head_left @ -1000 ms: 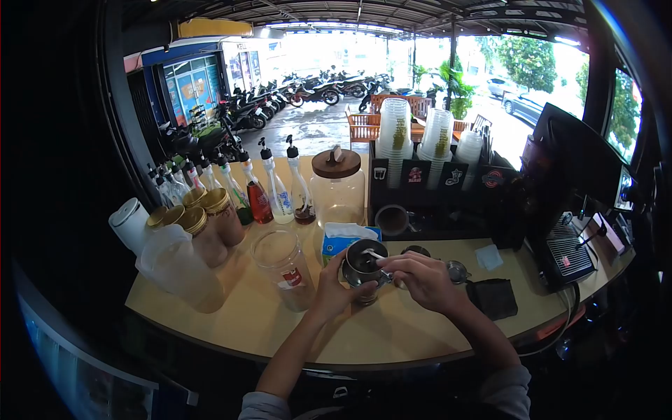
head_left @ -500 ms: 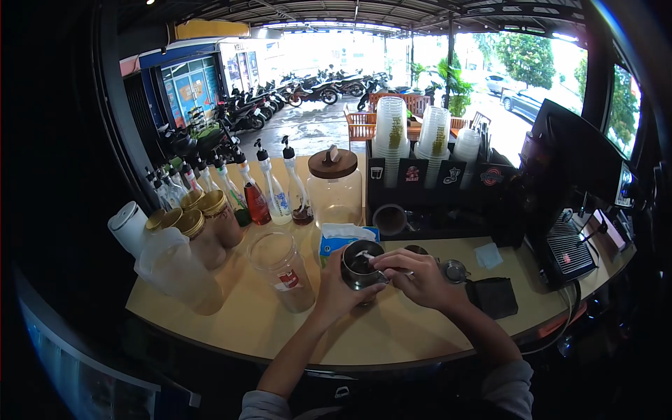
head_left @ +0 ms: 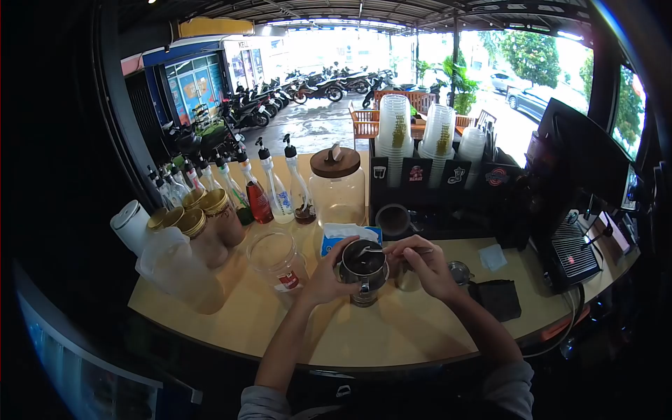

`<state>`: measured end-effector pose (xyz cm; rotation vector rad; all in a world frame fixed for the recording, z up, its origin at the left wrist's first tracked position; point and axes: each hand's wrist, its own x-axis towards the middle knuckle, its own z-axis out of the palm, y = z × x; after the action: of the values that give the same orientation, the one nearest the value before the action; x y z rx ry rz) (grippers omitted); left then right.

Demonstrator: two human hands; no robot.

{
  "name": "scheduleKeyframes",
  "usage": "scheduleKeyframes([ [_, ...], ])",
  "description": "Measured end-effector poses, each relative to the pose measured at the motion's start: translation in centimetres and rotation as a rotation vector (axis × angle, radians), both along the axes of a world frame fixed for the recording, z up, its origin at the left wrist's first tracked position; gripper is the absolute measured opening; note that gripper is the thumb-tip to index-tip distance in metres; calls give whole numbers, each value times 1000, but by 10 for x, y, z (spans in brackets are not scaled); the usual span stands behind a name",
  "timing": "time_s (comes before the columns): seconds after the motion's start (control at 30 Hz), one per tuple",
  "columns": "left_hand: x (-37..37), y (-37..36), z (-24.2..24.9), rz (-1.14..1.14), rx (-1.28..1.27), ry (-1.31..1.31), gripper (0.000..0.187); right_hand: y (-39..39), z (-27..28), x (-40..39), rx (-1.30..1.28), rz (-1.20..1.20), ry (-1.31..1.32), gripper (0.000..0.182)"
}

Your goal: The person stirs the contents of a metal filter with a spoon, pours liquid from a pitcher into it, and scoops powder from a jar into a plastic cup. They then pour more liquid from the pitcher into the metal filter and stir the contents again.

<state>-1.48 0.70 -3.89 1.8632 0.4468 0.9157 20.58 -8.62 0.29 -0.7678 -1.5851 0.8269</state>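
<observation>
Counter station, seen from my head camera. My left hand (head_left: pixel 326 274) wraps around the side of a small metal pitcher (head_left: pixel 363 269), fingers curled closed on it; the pitcher stands upright on the wooden counter (head_left: pixel 392 329), just in front of a blue tissue box (head_left: pixel 344 236). My right hand (head_left: pixel 422 264) pinches a thin spoon (head_left: pixel 381 250) between thumb and fingers, its tip over the pitcher's dark contents. A clear plastic jar (head_left: pixel 278 260) stands just left of the left hand. A dark folded cloth (head_left: pixel 498 299) lies right of my right wrist.
</observation>
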Motion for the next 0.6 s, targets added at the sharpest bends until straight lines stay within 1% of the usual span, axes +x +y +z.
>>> scheduleKeyframes([
  [0.07, -1, 2, -2, -22, -25, -7, 95, 2, 2, 4, 18, -5, -19, 22],
  [0.13, -2, 1, -9, -54, -26, -140, 100, 1, 5, 8, -35, 56, 58, 22],
  [0.17, -1, -3, -12, -52, -24, -140, 100, 3, 4, 7, -34, 59, 57, 22],
  [0.23, 2, -12, -13, 35, 85, -195, 105, 6, 0, 1, -9, 13, 65, 21],
  [0.27, 7, -20, -9, 34, 85, -193, 105, 6, 1, 1, -9, 13, 67, 21],
  [0.33, 16, -36, 1, 296, 312, 61, 108, 6, 2, 0, -25, 116, 66, 21],
  [0.37, 15, -36, 1, 298, 312, 63, 108, 7, 3, 1, -26, 119, 68, 21],
  [0.43, 16, -34, 2, 229, 127, 29, 105, 11, 5, 5, -30, 63, 33, 20],
  [0.47, 13, -31, 1, 232, 128, 29, 105, 12, 5, 4, -29, 67, 33, 20],
  [0.53, 1, -19, -1, 96, 117, -54, 98, 12, 3, 2, 35, 72, 32, 19],
  [0.6, -6, -15, 0, 95, 138, -49, 96, 8, 0, 3, 37, 85, 34, 19],
])
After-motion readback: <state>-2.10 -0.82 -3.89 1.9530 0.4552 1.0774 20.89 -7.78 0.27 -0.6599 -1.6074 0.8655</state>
